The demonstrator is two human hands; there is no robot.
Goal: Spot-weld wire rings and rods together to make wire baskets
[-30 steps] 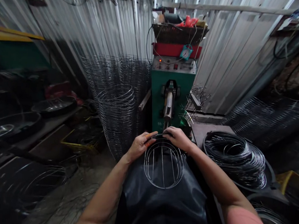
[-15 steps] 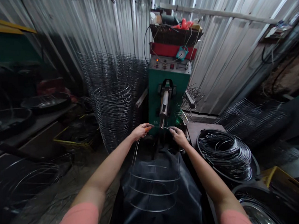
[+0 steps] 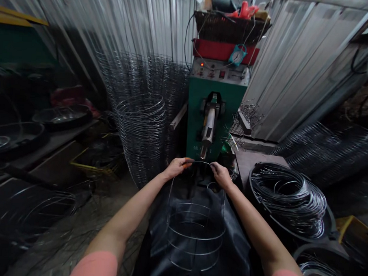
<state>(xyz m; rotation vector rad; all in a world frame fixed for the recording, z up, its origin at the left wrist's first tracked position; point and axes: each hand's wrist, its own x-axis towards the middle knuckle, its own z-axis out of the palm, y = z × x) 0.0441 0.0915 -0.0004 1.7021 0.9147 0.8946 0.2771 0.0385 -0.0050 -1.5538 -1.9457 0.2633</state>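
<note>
The left hand (image 3: 179, 168) and right hand (image 3: 220, 173) pinch a wire frame (image 3: 196, 238), apparently aligning it beneath the machine tip (image 3: 203, 153); steadiness seems needed next.

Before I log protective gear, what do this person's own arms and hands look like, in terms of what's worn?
Short salmon-pink sleeves leave both forearms bare. The left hand wears orange finger coverings; on the right hand, finger coverings cannot be made out.
</note>
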